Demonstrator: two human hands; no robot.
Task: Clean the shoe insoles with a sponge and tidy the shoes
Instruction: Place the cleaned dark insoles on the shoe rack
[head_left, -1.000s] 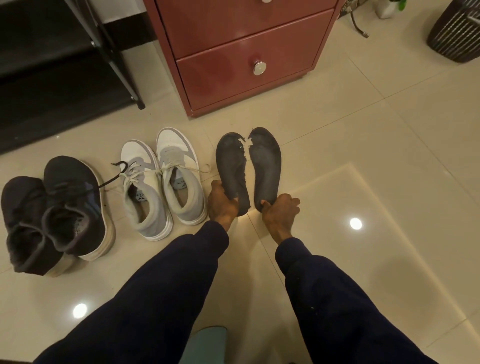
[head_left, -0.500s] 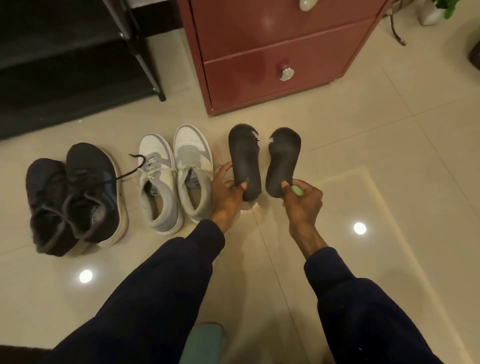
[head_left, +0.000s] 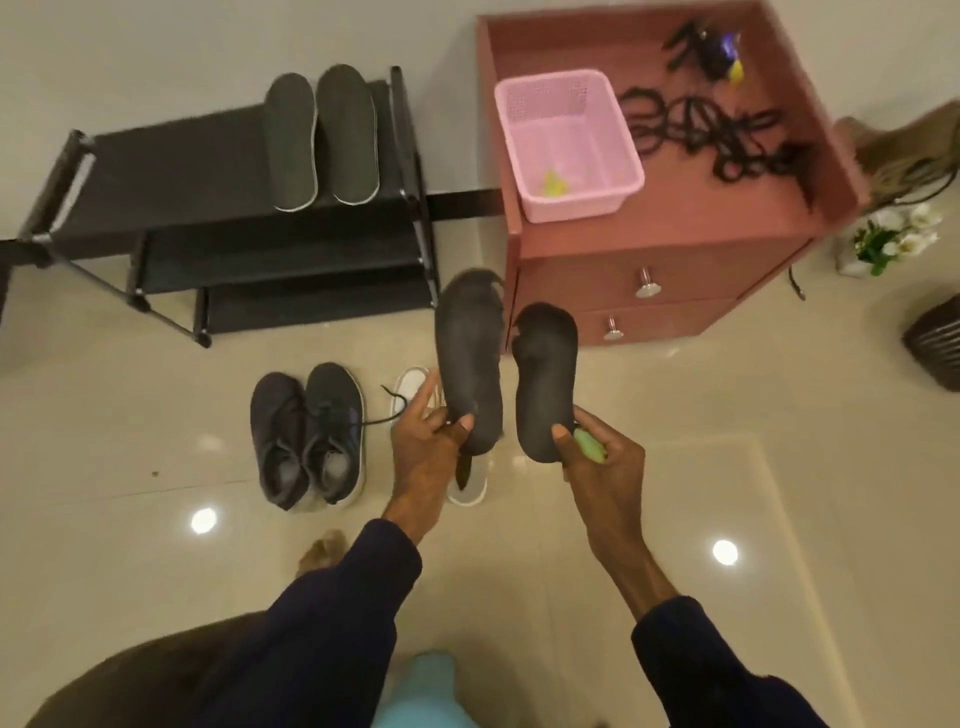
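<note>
Tiled floor (head_left: 779, 467) by the shoe rack (head_left: 182, 171): left hand (head_left: 423, 457) pinches one black insole (head_left: 470, 353) at the heel, right hand (head_left: 605, 462) pinches the other insole (head_left: 545, 374) plus the green sponge (head_left: 589, 446). They're held apart, probably headed up top beside the grey insoles (head_left: 322, 135).

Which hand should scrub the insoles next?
Right. The right hand holds the green sponge along with the right insole. The left hand only pinches the left insole, so it would likely steady that one.
</note>
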